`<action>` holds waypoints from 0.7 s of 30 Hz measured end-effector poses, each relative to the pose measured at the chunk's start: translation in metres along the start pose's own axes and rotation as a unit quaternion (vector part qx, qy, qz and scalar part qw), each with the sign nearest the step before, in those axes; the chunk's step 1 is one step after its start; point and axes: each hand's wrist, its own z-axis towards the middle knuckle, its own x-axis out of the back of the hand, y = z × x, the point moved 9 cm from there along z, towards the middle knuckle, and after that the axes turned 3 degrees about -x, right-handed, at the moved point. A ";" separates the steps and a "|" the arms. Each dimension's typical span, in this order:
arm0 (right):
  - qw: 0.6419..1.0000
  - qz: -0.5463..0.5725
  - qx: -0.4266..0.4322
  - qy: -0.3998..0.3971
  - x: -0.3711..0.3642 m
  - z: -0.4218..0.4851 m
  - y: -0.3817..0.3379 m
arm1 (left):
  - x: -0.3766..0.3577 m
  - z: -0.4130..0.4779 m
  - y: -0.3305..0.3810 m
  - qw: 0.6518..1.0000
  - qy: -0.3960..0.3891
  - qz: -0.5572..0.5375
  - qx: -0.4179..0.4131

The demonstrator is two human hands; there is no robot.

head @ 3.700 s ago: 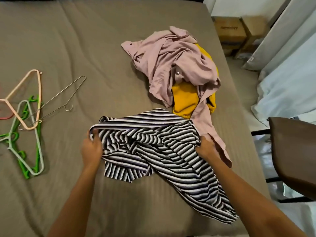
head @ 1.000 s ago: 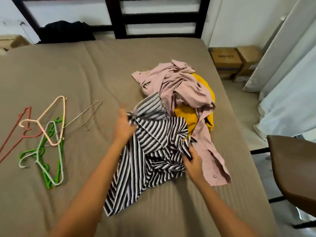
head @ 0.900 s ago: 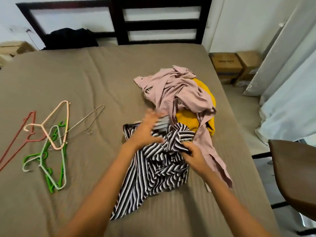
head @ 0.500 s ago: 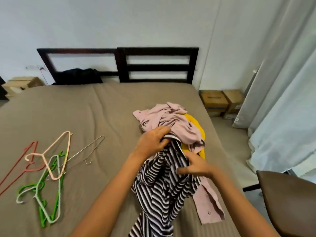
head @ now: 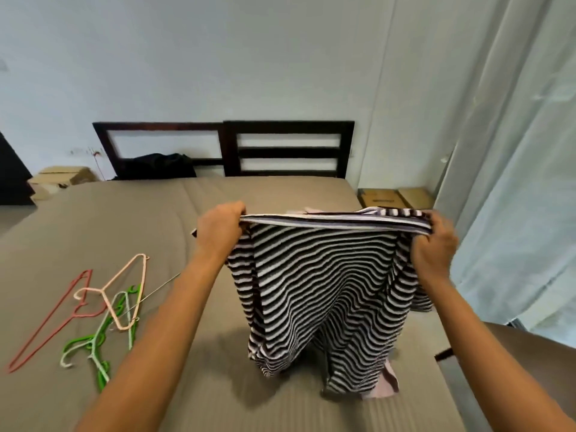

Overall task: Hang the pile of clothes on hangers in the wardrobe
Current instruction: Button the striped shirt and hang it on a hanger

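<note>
Striped garment (head: 324, 285) in both fists, stretched taut

— What are the hands doing?
— The left hand (head: 219, 230) and the right hand (head: 434, 244) each grip one end of a striped garment's (head: 321, 282) top edge, pulled level between them above the bed (head: 124, 219).
— And the rest of it?
— It hangs down, its lower end touching the sheet. Coloured hangers (head: 103, 307) lie tangled on the bed's left side, well apart from it.
</note>
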 end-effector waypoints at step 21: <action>0.956 -0.214 -0.098 -0.177 -0.014 -0.011 -0.051 | 0.012 -0.027 0.018 0.882 -0.044 -0.408 0.230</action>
